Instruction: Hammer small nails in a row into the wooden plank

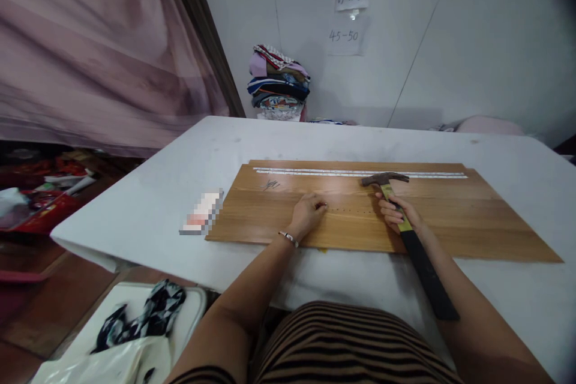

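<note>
My right hand [393, 213] is wrapped round the yellow upper part of a claw hammer [429, 276], its black grip hanging down toward me and its rusty head raised above the board. On the wooden board [468, 216], my left hand [308, 213] pinches a small nail [326, 204], mostly covered by the fingertips. A row of small dark nails [351, 210] runs rightward from those fingers across the board. Farther back and to the left lies a loose pile of nails [270, 185]. Two white strips with fine markings [360, 173] stretch along the board's far side.
The board rests on a white table [171, 174]. Left of it lies a blurred-out object [202, 213]. Folded clothes [279, 84] are stacked by the wall behind. A white stool [193, 300] with patterned cloth [157, 312] stands at lower left, and a pink curtain [112, 42] hangs at left.
</note>
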`<state>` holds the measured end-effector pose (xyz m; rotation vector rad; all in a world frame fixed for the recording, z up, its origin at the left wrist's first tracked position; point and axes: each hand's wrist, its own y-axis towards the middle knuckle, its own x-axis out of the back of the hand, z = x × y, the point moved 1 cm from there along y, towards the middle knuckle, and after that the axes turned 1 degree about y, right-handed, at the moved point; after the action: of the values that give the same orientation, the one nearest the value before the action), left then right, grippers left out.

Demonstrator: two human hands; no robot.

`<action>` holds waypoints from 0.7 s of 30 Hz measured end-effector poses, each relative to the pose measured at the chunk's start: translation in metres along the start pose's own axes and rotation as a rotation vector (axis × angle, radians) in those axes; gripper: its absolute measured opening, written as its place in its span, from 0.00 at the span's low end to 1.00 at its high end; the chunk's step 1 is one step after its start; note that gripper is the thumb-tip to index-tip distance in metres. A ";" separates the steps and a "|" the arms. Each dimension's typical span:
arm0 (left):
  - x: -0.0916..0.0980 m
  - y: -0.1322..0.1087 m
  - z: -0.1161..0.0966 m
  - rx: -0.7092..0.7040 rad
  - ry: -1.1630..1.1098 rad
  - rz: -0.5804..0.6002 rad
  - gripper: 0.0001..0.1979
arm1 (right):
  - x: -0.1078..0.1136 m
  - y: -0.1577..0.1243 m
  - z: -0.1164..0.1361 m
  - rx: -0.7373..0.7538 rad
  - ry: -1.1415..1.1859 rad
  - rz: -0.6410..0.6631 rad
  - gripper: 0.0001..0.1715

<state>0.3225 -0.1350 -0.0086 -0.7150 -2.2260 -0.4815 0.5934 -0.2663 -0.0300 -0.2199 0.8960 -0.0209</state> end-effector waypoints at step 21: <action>-0.001 0.001 0.002 -0.033 0.058 0.018 0.07 | -0.005 -0.001 -0.002 0.044 -0.163 -0.042 0.10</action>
<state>0.3226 -0.1335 -0.0109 -0.7292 -2.1599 -0.5249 0.5893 -0.2669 -0.0270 -0.1964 0.7282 -0.0607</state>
